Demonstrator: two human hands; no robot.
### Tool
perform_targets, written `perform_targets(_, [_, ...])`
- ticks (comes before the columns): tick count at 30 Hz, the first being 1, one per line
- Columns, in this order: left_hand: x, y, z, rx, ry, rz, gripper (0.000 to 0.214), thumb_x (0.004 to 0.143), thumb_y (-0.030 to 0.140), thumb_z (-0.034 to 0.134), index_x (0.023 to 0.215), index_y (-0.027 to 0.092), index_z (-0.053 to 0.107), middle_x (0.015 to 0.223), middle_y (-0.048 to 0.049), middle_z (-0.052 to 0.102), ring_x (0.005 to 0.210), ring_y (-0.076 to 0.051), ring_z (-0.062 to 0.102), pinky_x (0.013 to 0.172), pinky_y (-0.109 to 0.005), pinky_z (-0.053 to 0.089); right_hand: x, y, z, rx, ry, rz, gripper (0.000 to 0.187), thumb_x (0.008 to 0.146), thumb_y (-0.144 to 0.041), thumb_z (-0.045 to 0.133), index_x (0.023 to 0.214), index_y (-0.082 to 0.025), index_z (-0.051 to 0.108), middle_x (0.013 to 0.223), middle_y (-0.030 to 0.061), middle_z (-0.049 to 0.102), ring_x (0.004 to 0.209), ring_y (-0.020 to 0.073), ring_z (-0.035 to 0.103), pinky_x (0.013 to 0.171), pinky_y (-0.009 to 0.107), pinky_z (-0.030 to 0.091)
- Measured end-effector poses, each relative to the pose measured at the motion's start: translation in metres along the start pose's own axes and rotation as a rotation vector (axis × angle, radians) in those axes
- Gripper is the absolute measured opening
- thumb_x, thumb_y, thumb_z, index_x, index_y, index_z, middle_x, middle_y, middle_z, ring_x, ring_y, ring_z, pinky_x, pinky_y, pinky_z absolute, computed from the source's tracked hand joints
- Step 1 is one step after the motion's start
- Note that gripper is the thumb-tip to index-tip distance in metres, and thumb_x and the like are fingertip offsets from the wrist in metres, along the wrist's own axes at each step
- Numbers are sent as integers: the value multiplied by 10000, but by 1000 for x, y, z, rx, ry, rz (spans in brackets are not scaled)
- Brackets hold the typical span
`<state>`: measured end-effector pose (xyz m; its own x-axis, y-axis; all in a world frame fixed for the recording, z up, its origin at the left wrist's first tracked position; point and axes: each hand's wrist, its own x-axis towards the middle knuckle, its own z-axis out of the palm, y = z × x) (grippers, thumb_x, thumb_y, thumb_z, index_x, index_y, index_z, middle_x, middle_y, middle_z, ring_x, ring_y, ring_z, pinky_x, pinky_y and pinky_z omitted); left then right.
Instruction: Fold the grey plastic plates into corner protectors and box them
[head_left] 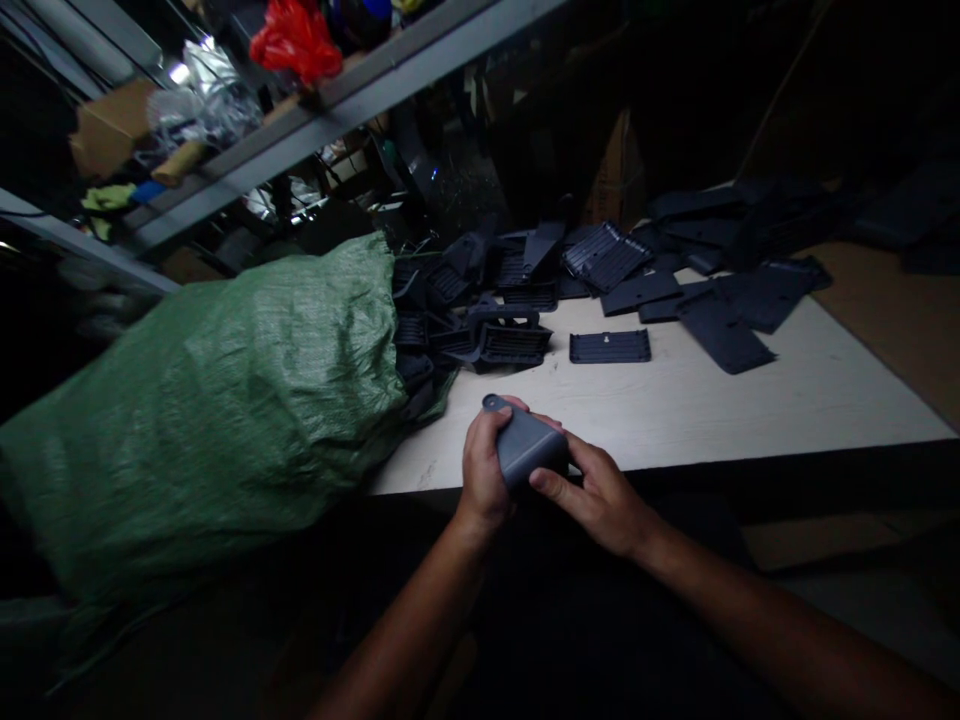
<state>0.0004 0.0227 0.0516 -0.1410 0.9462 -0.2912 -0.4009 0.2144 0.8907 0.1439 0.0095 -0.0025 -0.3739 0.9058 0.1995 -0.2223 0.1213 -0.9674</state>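
Both hands hold a dark grey plastic housing (pixel 531 445) with a small round lug at its upper left corner, just above the table's front edge. My left hand (pixel 484 465) wraps its left side, thumb on the top face. At the lower right, my right hand (pixel 600 495) grips it with thumb and fingers; some fingertips are hidden behind it. Beyond the hands, a single ribbed dark plastic panel (pixel 609 347) lies on the pale table (pixel 630 420). Similar ribbed parts (pixel 514 340) spill from the mouth of a green woven sack (pixel 300 350) to the left.
Flat dark panels (pixel 724 325) lie in an overlapping pile toward the back right. A brown cardboard sheet (pixel 892 310) covers the right side. Above the sack runs a metal shelf (pixel 360 95) bearing a red plastic bag (pixel 295 42) and a cardboard box (pixel 112 125).
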Motion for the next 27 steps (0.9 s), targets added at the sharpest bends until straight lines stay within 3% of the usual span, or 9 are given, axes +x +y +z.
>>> perform_targets(3, [-4, 9, -9, -102, -13, -66, 182, 850, 372, 579, 887, 201, 630, 749, -68, 756, 812, -262, 743, 804, -381, 585, -4, 5, -9, -57, -103, 55, 314, 1040, -455, 589, 1211, -219, 705, 1161, 51, 735, 1089, 236, 669, 948, 324, 499])
perform_targets(8, [-4, 7, -27, -175, 76, -198, 163, 849, 317, 570, 809, 172, 631, 718, -89, 743, 742, -237, 730, 825, -400, 593, -12, 11, -9, -149, -163, 61, 395, 1077, -442, 489, 851, -201, 705, 746, 3, 647, 689, 164, 575, 660, 292, 431])
perform_targets(14, [-32, 19, -51, -51, 15, -157, 179, 882, 370, 573, 848, 205, 634, 694, -66, 721, 821, -265, 716, 907, -424, 557, -7, 21, -14, -61, -246, 125, 354, 1055, -476, 546, 1047, -212, 782, 998, 41, 762, 937, 213, 689, 876, 320, 505])
perform_targets(16, [-46, 29, -79, 106, -38, -141, 228, 898, 433, 571, 849, 219, 630, 685, -63, 718, 835, -275, 707, 944, -435, 537, -3, 31, -31, -15, -184, 177, 383, 1035, -518, 569, 1055, -202, 784, 1049, 62, 771, 1012, 234, 699, 928, 340, 513])
perform_targets(18, [-59, 36, -126, 403, -66, -206, 302, 915, 508, 556, 868, 222, 640, 758, -74, 751, 840, -305, 716, 923, -466, 544, 2, 42, -54, 13, -93, 224, 414, 1003, -559, 605, 1033, -186, 782, 1047, 83, 775, 1025, 254, 708, 940, 365, 525])
perform_targets(20, [-69, 39, -186, 822, 9, -323, 432, 901, 638, 531, 889, 229, 670, 842, -91, 777, 873, -345, 725, 929, -514, 549, 6, 51, -79, 7, 1, 255, 439, 966, -592, 645, 1014, -178, 780, 1039, 100, 776, 1005, 271, 720, 937, 393, 534])
perform_targets(23, [-77, 40, -272, 1323, 263, -401, 682, 623, 809, 614, 969, 234, 740, 1219, -158, 764, 1315, -466, 594, 1177, -559, 398, 10, 60, -105, -9, 110, 284, 470, 918, -628, 690, 1019, -177, 779, 1056, 116, 776, 981, 284, 727, 930, 423, 543])
perform_targets(25, [-79, 43, -303, 1509, 286, -462, 741, 561, 815, 634, 993, 229, 769, 1261, -187, 748, 1348, -502, 564, 1190, -590, 378, 12, 63, -112, 4, 138, 297, 488, 903, -642, 700, 1019, -174, 778, 1052, 122, 775, 968, 283, 723, 909, 424, 553])
perform_targets(27, [-76, 49, -302, 1543, 248, -400, 709, 618, 795, 634, 1073, 271, 780, 1294, -151, 745, 1347, -481, 576, 1174, -597, 402, 12, 64, -110, 8, 146, 299, 497, 894, -648, 706, 1012, -171, 777, 1036, 126, 775, 950, 278, 718, 884, 414, 559])
